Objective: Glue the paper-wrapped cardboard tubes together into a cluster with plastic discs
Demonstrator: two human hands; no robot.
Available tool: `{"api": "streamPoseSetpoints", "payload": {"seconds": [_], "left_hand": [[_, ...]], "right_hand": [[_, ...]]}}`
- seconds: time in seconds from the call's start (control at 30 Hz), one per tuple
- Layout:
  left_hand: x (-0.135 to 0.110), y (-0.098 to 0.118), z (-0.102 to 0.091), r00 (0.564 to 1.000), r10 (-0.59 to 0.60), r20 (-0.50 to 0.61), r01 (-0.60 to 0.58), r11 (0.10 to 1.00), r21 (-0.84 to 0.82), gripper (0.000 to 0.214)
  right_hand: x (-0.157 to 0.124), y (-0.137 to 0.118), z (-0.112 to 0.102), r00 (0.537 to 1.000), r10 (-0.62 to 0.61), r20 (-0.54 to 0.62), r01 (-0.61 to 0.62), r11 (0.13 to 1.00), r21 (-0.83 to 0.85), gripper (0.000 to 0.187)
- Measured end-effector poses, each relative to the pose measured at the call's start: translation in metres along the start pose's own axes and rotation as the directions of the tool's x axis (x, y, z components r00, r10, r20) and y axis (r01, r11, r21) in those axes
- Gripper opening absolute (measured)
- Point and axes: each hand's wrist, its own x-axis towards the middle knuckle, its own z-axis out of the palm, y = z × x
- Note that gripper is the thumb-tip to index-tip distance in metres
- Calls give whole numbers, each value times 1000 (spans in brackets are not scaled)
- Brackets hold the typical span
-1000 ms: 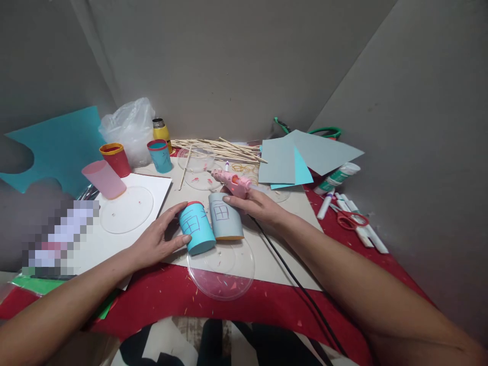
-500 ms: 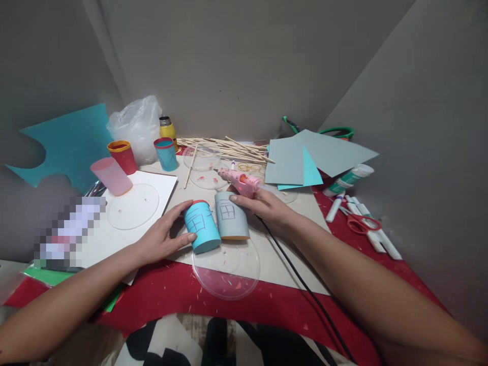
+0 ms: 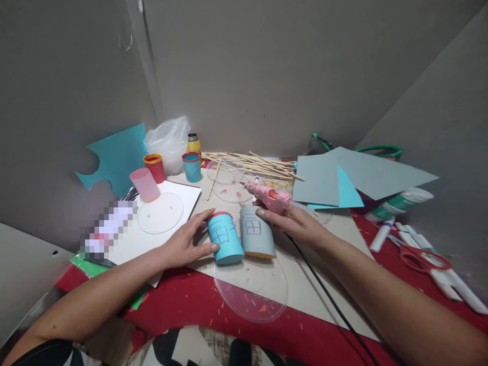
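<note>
My left hand (image 3: pixel 186 241) is closed round the left side of a bright blue paper cylinder (image 3: pixel 224 239), thumb low and fingers near its red rim. A window shape is drawn on its side. Right beside it stands a grey paper cylinder (image 3: pixel 257 234) with a similar drawn window and a yellow lower edge. In my right hand (image 3: pixel 297 221) is a pink hot glue gun (image 3: pixel 269 195), its nozzle pointing left. The thumb of that hand rests on the grey cylinder's upper side. Beneath both cylinders lies a clear plastic disc (image 3: pixel 251 300).
Behind are small blue (image 3: pixel 191 168) and red (image 3: pixel 154 169) cups, a pink cylinder (image 3: pixel 145 185), a yellow bottle (image 3: pixel 194 145) and thin wooden sticks (image 3: pixel 251 163). Grey sheets (image 3: pixel 316 178), red-handled scissors (image 3: pixel 423 259) and markers lie right. The gun's black cord (image 3: pixel 324 287) runs toward me.
The camera view has turned left, so everything sits further right and lower in the picture. Both hands keep their hold, and the two cylinders stay side by side.
</note>
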Motion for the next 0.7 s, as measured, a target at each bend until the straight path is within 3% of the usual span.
{"api": "streamPoseSetpoints", "payload": {"seconds": [0.13,0.33,0.47,0.57,0.7], "left_hand": [[0,1,-6,1000,15,-10,-15,1000,7,78],[2,6,-16,997,46,-59,-43,997,58,62],[3,11,-21,994,43,-105,-35,996,84,55],[2,19,-33,976,69,-208,-41,990,135,48],[-2,32,-72,906,96,-411,51,941,333,47]], "right_hand": [[0,-1,-2,1000,-10,-13,10,1000,-19,68],[-2,5,-8,998,37,-59,-39,999,-36,46],[-2,4,-9,997,18,-81,-21,999,-44,44],[-2,-6,-12,996,-2,-94,-5,997,-71,45],[-3,-25,-23,989,-14,-146,-13,984,-179,42]]}}
